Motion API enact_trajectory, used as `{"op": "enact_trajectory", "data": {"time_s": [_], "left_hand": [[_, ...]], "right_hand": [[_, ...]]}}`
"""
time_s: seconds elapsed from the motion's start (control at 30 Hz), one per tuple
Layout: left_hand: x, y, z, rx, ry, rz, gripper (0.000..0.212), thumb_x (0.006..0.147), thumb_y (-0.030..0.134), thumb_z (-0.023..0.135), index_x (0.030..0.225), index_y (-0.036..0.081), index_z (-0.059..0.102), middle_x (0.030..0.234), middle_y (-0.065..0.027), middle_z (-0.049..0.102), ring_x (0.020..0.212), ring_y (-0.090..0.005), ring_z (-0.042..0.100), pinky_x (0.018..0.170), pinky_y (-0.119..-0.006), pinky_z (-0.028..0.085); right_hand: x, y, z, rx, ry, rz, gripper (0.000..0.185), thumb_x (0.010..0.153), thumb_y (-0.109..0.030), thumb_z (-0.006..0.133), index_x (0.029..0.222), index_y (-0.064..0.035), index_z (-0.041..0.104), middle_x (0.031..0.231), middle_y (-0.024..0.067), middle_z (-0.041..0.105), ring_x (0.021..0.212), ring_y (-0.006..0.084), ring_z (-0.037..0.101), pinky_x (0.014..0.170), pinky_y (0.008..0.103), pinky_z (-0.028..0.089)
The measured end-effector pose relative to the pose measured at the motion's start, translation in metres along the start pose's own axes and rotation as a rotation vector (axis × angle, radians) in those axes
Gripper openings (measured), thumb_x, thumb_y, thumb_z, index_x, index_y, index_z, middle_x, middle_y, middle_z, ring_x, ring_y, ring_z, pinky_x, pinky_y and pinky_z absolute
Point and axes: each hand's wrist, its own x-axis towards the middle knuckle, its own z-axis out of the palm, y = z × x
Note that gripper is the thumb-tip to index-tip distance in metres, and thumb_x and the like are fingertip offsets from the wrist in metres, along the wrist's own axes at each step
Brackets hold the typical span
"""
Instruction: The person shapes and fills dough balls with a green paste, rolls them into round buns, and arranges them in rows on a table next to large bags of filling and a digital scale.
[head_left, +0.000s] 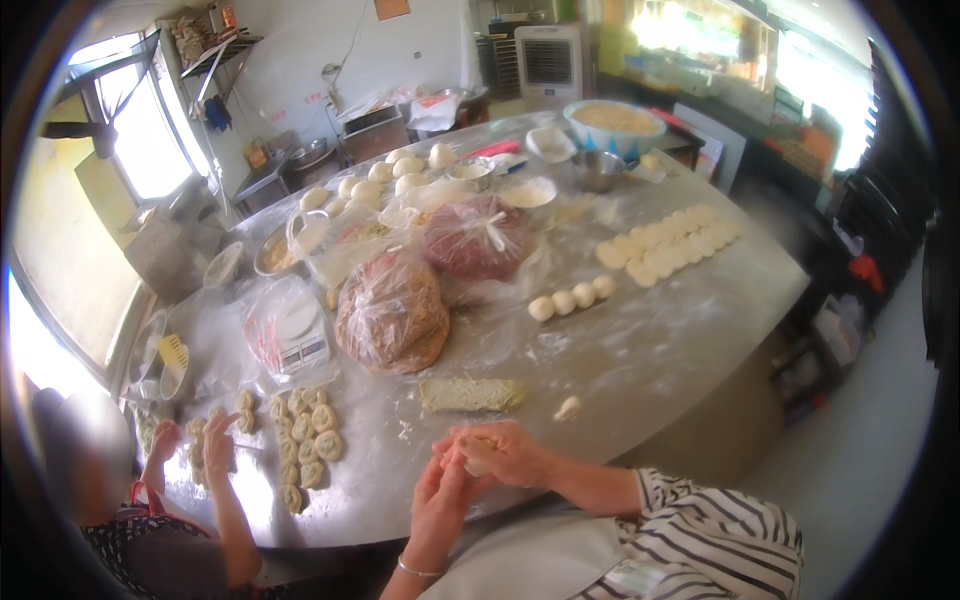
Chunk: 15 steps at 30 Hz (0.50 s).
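Note:
Close to my body, over the table's near edge, my left hand (440, 491) and my right hand (514, 454) meet around a small piece of pale dough (478, 466). Fingers hide most of it. Just beyond them lies a flat, pale green-flecked slab (471, 395), perhaps a filling or dough. A small dough lump (568, 409) rests to the right of the slab. Farther off is a short row of round dough balls (573, 299). Behind that, flattened dough pieces (667, 244) lie in overlapping rows.
A co-worker's hands (217, 446) are at the left, by rows of shaped dough pieces (307, 431). Plastic-wrapped brown (394, 315) and dark red (476, 236) masses occupy the middle of the metal table (675, 360). A bagged scale (296, 334) and a blue-white basin (613, 133) also stand there.

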Motion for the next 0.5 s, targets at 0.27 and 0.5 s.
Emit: {"op": "enact_trajectory", "data": {"time_s": [0.27,0.5], "left_hand": [[0.056,0.001,0.023,0.316,0.019,0.325,0.068,0.112,0.051,0.027,0.158,0.001,0.031,0.161,-0.0133,0.037,0.146,-0.0236,0.038,0.118,-0.038,0.033],[0.06,-0.035,0.027,0.252,-0.195,0.068,0.072,0.111,0.056,0.021,0.159,0.004,0.032,0.16,-0.0117,0.039,0.147,-0.0245,0.036,0.121,-0.039,0.028]], "right_hand": [[0.007,-0.007,0.043,-0.452,0.434,-0.574,0.045,0.11,-0.024,0.042,0.145,0.0024,0.049,0.161,0.0201,0.038,0.149,0.0368,0.036,0.122,0.0408,0.029],[0.031,0.048,-0.021,-1.333,0.362,-0.176,0.061,0.109,-0.039,0.044,0.154,0.0023,0.036,0.159,0.0297,0.034,0.149,0.0406,0.034,0.121,0.0478,0.03]]}}
